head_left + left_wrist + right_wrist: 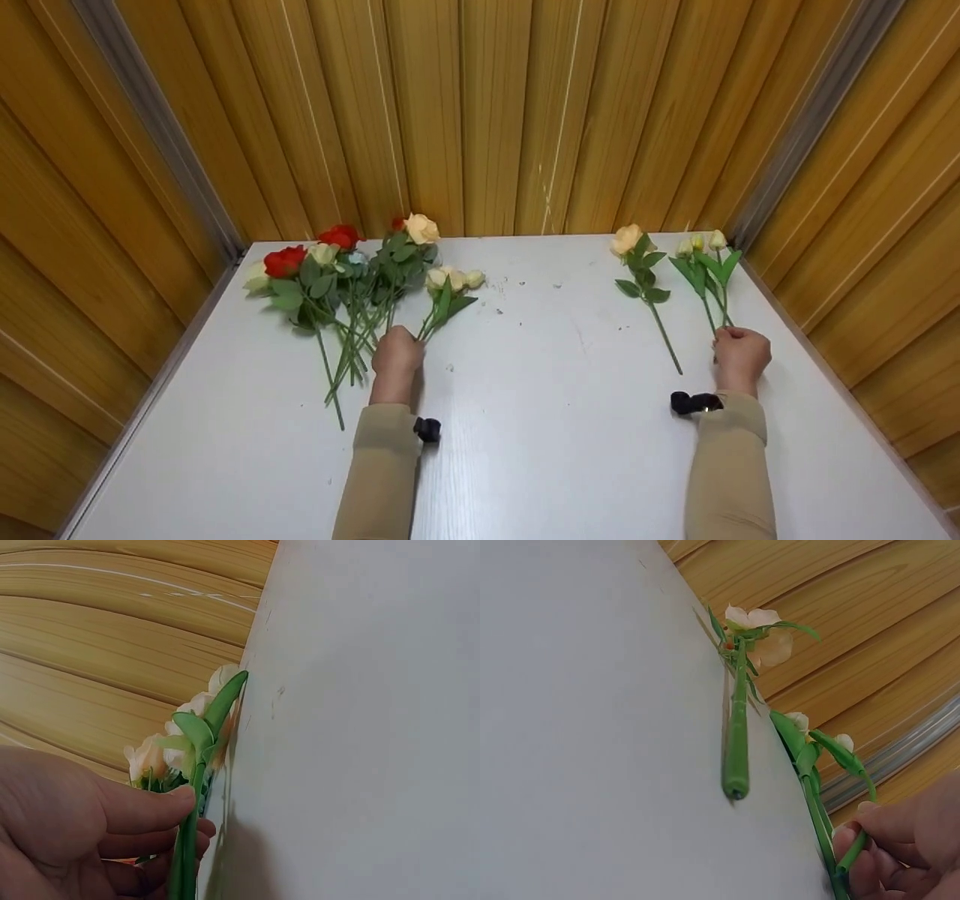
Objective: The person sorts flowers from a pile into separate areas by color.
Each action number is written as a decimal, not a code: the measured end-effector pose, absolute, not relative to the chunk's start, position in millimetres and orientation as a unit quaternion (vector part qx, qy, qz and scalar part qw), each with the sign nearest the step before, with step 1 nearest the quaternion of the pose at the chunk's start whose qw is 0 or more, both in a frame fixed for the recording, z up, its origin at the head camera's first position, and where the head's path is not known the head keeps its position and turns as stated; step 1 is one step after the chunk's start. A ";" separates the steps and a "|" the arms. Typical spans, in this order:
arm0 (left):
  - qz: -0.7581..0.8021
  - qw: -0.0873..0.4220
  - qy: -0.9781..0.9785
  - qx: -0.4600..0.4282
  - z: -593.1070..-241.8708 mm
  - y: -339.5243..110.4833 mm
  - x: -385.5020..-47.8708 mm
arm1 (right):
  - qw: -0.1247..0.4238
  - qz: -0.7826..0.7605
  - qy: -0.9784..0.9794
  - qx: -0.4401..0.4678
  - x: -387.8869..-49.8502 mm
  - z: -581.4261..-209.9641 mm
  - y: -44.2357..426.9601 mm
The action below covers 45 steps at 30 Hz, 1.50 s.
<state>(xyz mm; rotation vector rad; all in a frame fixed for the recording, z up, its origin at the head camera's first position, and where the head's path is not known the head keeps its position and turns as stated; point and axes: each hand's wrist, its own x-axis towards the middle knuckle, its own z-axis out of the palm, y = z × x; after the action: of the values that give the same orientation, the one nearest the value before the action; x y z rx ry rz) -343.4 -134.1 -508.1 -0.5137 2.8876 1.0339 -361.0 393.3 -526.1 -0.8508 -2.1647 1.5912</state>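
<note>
My left hand (pixel 397 351) pinches the green stems of some pale tulips (pixel 454 280) between thumb and fingers. In the left wrist view the thumb presses on the stems (pixel 190 840) just below their leaves. To its left lies a heap of artificial flowers with red roses (pixel 285 262), cream blooms and a peach rose (pixel 421 229); their green stems cross one another. Over on the right, my right hand (pixel 741 352) pinches a tulip stem (pixel 853 851) beside other pale tulips (pixel 697 242). A single peach rose (pixel 627 240) lies left of them, its stem end toward me.
All the flowers lie on a white table (pixel 525 420). Wood-patterned panels (pixel 487 112) stand behind it and at both sides, with grey metal strips (pixel 814 120) at the corners. Small scraps (pixel 523 283) are scattered on the tabletop between the two groups.
</note>
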 end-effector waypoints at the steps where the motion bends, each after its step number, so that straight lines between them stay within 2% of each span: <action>1: 0.330 0.019 0.929 -0.165 -507.9 -134.3 -343.3 | 0.160 0.560 -0.757 -0.298 -361.0 -526.7 393.5; 13: 0.329 0.032 0.929 -0.164 -506.3 -138.0 -340.2 | 0.166 0.524 -0.784 -0.289 -361.5 -530.5 390.7; 30: 0.380 -0.043 0.912 -0.146 -501.4 -141.5 -336.8 | 0.129 0.508 -0.807 -0.272 -358.4 -528.8 390.6; 45: 0.497 -0.070 0.854 -0.137 -490.6 -139.5 -333.2 | 0.168 0.490 -0.821 -0.242 -368.8 -514.8 368.1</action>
<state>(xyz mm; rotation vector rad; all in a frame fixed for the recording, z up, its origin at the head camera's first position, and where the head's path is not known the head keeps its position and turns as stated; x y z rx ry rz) -333.2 -139.5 -490.6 -0.4498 2.8103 1.6358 -368.8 368.1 -514.8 -0.6880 -2.3347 1.3929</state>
